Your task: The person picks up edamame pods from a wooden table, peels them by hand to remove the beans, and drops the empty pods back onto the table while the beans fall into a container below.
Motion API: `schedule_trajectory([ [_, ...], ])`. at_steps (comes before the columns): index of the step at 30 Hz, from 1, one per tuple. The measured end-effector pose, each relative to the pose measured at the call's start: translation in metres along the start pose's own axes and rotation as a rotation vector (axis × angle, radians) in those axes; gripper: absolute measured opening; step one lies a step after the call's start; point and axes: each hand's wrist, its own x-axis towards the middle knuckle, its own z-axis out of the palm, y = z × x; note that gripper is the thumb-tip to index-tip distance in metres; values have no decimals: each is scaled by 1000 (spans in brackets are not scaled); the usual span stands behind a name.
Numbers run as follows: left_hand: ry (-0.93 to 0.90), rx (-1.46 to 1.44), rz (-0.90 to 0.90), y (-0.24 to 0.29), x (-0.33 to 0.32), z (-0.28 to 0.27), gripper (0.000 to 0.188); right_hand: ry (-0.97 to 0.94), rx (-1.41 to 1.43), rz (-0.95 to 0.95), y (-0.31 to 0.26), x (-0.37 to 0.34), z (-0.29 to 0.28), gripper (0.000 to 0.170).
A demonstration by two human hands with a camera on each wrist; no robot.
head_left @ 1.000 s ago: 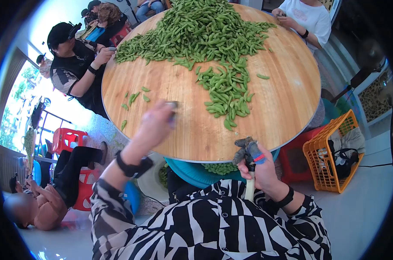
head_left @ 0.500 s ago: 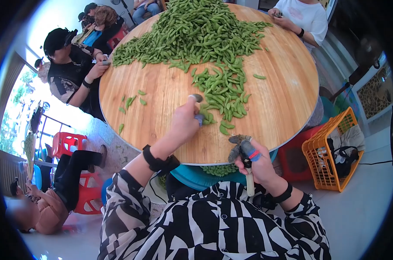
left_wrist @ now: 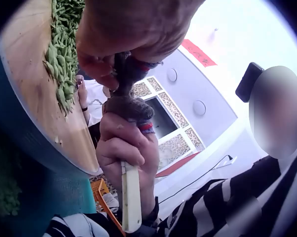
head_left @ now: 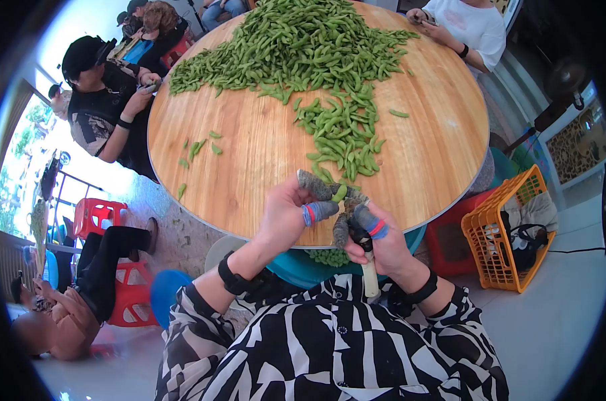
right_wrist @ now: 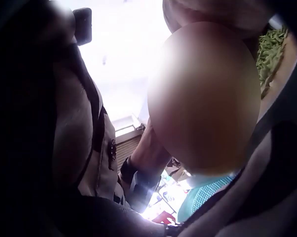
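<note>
My left hand (head_left: 286, 217), with grey coverings on thumb and finger, pinches a green bean pod (head_left: 340, 193) over the table's near edge. Close beside it, my right hand (head_left: 388, 250) grips a tool with a cream handle (head_left: 370, 277) and a black part near the fingers. Its working end is hidden by the covered fingers. In the left wrist view the two hands meet fingertip to fingertip, the cream handle (left_wrist: 131, 197) pointing down from the right fist (left_wrist: 123, 140). A tongue of pods (head_left: 346, 134) runs toward the hands from a large pod heap (head_left: 309, 47).
The round wooden table (head_left: 249, 140) has a few stray pods (head_left: 196, 148) at left. Below its near edge is a teal basin (head_left: 296, 267) with green beans. An orange crate (head_left: 507, 230) stands right, red stools (head_left: 126, 294) left. Other people sit around the table.
My left hand swept from the table's left side to the near pods, then came back to the right hand with a pod. The right hand stays near the edge, gripping the tool.
</note>
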Motion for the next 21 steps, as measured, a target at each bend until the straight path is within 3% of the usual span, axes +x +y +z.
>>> schedule_trajectory([
  [3, -30, 25, -50, 4, 1, -2, 32, -23, -7, -4, -2, -1, 0, 29],
  [5, -28, 12, -14, 2, 0, -2, 32, -48, -96, -10, -3, 0, -2, 37],
  [15, -45, 58, 144, -1, -5, 4, 31, -35, -130, -61, -8, -1, 4, 34],
  [18, -29, -35, 81, -2, -3, -1, 29, -21, -82, -47, -11, -4, 4, 33],
  [20, -266, -470, -107, -9, 2, -14, 28, -150, -11, 13, -15, -7, 3, 32],
  [21, -266, -470, -108, -10, 1, -12, 28, -150, -11, 13, -14, -6, -1, 32],
])
